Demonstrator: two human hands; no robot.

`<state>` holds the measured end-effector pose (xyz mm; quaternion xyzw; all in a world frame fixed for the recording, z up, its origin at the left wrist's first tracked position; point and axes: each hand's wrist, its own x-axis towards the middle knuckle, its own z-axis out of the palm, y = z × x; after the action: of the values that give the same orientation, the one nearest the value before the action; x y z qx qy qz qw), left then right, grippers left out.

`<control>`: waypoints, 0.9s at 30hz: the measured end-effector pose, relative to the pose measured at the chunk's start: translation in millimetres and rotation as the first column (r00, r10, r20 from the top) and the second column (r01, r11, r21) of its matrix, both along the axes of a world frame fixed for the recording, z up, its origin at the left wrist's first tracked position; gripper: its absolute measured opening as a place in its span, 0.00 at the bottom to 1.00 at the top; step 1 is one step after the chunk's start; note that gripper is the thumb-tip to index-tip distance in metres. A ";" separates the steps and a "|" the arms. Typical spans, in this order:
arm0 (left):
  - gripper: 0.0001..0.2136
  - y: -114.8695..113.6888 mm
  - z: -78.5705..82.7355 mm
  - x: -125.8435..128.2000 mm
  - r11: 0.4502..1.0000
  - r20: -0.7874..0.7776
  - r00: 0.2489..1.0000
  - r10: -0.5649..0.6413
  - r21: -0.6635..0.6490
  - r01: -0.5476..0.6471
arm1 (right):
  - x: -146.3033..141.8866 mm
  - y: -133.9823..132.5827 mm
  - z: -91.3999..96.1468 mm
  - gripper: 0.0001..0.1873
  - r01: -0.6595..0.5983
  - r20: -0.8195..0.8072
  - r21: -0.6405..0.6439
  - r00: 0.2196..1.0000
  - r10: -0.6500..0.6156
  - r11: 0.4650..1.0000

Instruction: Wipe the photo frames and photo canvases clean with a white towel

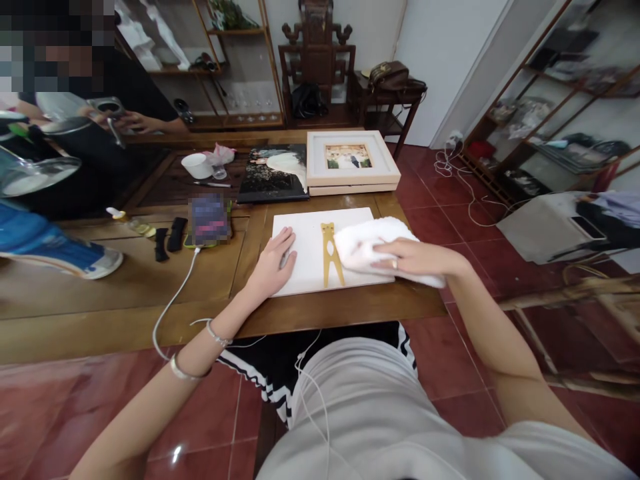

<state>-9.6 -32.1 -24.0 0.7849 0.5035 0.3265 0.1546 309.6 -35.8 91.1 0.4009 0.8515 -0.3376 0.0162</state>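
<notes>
A flat white board [305, 267] lies on the wooden table near its front edge. On it rests a gold-coloured flat piece [329, 243] with two long legs and an oval opening; its exact kind I cannot make out. My left hand [275, 261] lies on the board's left side, fingers spread and mostly flat. In my right hand [405, 257] is a bunched white towel [373, 233], pressed onto the board's right side beside the gold piece. The towel covers that part of the board and hangs past its right edge.
Behind the board are a white picture frame [390, 170] and a dark photo panel [275, 173]. Left of it lie a phone [209, 221] on a white cable, black straps [177, 233], a small bottle [135, 225] and a white cup [197, 165]. A person sits at far left.
</notes>
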 end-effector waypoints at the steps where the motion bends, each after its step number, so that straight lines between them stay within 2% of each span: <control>1: 0.23 0.0 0.2 -0.1 1.000 -0.003 1.000 -0.001 0.002 0.001 | -2.5 15.2 -4.3 0.24 0.031 -0.023 0.034 0.999 -0.030 0.999; 5: 0.23 -0.3 0.9 -0.3 1.000 -0.009 1.000 -0.007 0.002 0.007 | -15.0 65.5 -24.8 0.29 0.242 -0.119 0.132 0.967 -0.227 0.961; 7: 0.23 -0.4 1.1 -0.3 1.000 -0.011 1.000 -0.006 -0.001 0.006 | -23.5 76.1 -33.1 0.27 0.289 -0.175 0.149 0.949 -0.263 0.946; 9: 0.23 -0.5 1.2 -0.3 1.000 -0.012 1.000 -0.005 -0.005 0.005 | -31.8 74.7 -38.4 0.23 0.288 -0.185 0.164 0.948 -0.257 0.943; 12: 0.23 -0.6 1.1 0.2 1.000 -0.011 1.000 -0.005 -0.007 0.005 | -39.8 52.9 -41.2 0.17 0.237 -0.151 0.204 0.966 -0.209 0.950; 16: 0.23 -1.0 1.3 1.1 1.000 -0.012 1.000 0.001 -0.013 -0.001 | -38.2 -0.7 -34.4 0.13 0.057 -0.136 0.255 0.990 -0.022 0.965; 19: 0.23 -1.0 1.5 1.3 1.000 -0.009 1.000 -0.003 -0.024 0.003 | -30.7 -43.1 -22.5 0.13 -0.036 -0.089 0.175 0.995 0.052 0.984; 21: 0.23 -0.9 1.8 1.3 1.000 -0.007 1.000 -0.005 -0.027 0.005 | -25.3 -61.9 -14.5 0.13 -0.124 -0.077 0.104 0.988 0.133 0.987; 24: 0.23 -1.1 2.6 1.3 0.999 -0.007 1.000 -0.004 -0.033 0.004 | -20.2 -66.0 -7.3 0.10 -0.187 -0.073 0.025 0.979 0.189 0.982; 27: 0.23 -1.3 3.3 1.4 0.999 -0.008 1.000 -0.003 -0.042 0.002 | -21.1 -42.2 -8.9 0.08 -0.128 -0.058 0.017 0.990 0.129 0.992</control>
<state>-8.2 -33.4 -20.8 0.7834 0.5099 0.3124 0.1696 288.5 -78.0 82.2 0.3351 0.8779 -0.3418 0.0103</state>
